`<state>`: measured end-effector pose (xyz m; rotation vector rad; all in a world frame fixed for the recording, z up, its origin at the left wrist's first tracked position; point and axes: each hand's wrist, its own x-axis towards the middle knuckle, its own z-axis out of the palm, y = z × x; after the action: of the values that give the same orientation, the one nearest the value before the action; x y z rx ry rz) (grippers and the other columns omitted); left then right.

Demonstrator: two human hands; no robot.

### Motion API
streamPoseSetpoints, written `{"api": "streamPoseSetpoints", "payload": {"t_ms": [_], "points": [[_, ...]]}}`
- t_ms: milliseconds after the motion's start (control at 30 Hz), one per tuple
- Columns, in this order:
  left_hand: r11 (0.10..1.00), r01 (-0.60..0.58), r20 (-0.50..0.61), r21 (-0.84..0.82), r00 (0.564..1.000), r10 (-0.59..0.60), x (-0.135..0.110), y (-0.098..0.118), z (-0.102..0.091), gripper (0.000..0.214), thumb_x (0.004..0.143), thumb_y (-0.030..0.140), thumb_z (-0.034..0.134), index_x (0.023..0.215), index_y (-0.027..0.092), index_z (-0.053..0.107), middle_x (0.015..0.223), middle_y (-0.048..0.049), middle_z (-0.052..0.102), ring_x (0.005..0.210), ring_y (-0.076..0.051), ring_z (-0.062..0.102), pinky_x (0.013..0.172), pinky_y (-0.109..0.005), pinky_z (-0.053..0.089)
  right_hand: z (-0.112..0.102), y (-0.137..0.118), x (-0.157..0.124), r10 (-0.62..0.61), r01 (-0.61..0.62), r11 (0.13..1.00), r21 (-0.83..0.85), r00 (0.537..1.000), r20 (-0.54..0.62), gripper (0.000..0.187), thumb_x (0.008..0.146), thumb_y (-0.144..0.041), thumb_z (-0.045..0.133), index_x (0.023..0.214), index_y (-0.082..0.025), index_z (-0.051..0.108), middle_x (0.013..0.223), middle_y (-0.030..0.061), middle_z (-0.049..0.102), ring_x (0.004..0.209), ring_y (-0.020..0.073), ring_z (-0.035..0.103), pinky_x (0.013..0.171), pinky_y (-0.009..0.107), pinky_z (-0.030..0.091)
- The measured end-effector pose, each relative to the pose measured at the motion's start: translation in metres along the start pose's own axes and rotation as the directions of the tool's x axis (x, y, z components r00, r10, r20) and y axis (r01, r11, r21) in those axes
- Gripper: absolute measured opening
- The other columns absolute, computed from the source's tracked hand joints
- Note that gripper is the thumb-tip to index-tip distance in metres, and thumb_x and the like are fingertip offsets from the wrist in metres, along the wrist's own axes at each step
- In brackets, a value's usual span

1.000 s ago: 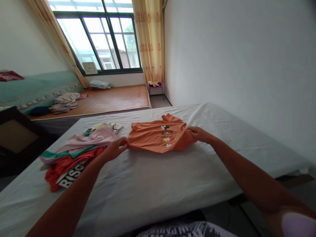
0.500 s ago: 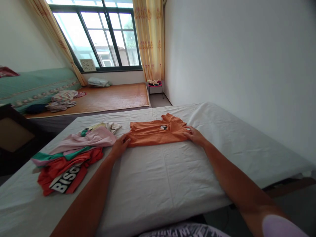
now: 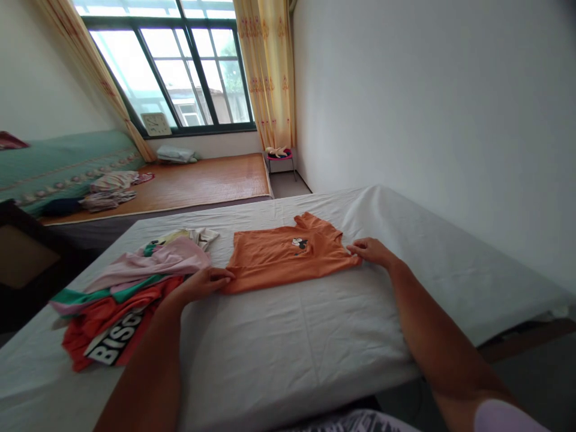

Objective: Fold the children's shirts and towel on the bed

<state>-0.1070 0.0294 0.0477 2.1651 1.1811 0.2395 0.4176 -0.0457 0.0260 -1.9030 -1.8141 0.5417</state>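
An orange T-shirt with a small cartoon print lies folded lengthwise on the white sheet of the bed. My left hand pinches its near left corner, fingers closed on the cloth. At the shirt's right end my right hand rests with fingers closed on the edge by the sleeve. Both arms reach forward across the bed.
A heap of clothes, pink, green and red with white lettering, lies left of the shirt. Beyond the bed are a wooden platform with more clothes, a window, yellow curtains and a small stool. A white wall runs along the right.
The shirt's near half was folded over onto the far half, hiding most of the print. Both hands then drew the folded shirt slightly toward me and flattened it.
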Motion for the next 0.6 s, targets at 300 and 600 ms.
{"api": "streamPoseSetpoints", "payload": {"t_ms": [300,600], "points": [[0.907,-0.153,-0.374,0.391,0.874,0.309,0.026,0.042,0.044,0.037,0.092,0.039,0.040,0.112,0.023,0.068,0.109,-0.0074,0.064,0.102,-0.020,0.060,0.091,-0.032,0.047,0.057,-0.068,0.007,-0.497,0.459,0.845,-0.273,0.863,-0.088,0.033,0.095,-0.032,0.039,0.112,-0.020,0.065,0.115,0.0078,0.066,0.109,0.0194,0.057,0.098,0.032,0.039],[0.863,-0.104,-0.202,0.495,0.952,0.231,0.040,0.030,0.084,0.049,0.095,0.050,0.033,0.139,0.031,0.046,0.148,-0.0033,0.041,0.137,-0.026,0.034,0.113,-0.044,0.026,0.069,-0.078,0.000,-0.391,0.429,0.835,-0.345,0.903,0.176,0.050,0.096,-0.050,0.033,0.144,-0.038,0.037,0.152,-0.0026,0.033,0.137,0.0242,0.032,0.112,0.043,0.021]]}}
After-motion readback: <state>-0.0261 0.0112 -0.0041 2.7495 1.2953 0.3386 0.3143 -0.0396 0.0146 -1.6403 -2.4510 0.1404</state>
